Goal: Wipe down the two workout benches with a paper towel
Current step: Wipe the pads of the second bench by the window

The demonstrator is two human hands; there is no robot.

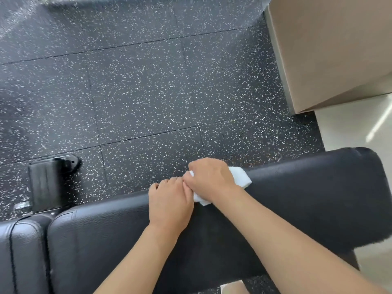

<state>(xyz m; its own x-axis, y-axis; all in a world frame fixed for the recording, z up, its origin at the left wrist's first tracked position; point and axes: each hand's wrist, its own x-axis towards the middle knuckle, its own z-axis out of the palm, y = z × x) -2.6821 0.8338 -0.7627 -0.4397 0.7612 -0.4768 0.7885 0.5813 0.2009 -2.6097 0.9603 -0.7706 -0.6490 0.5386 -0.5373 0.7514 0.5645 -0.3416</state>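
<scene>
Two hands met over a paper towel at the far edge of the black bench pad.

The right hand [209,179] was curled down on the white paper towel [240,177] and held it against the far edge of the long bench pad [307,200]. The left hand [169,205] lay just beside it, touching it, with the fingers bent over the same edge; I could not tell if it also held the towel. The towel stuck out on both sides of the right hand. Left of this pad, a second black pad [23,255] sat close by. Beyond the pad's far edge was the speckled black floor [137,92], with a black frame foot [53,177] on it. A beige wall [331,49] stood past the pad's right end.
</scene>
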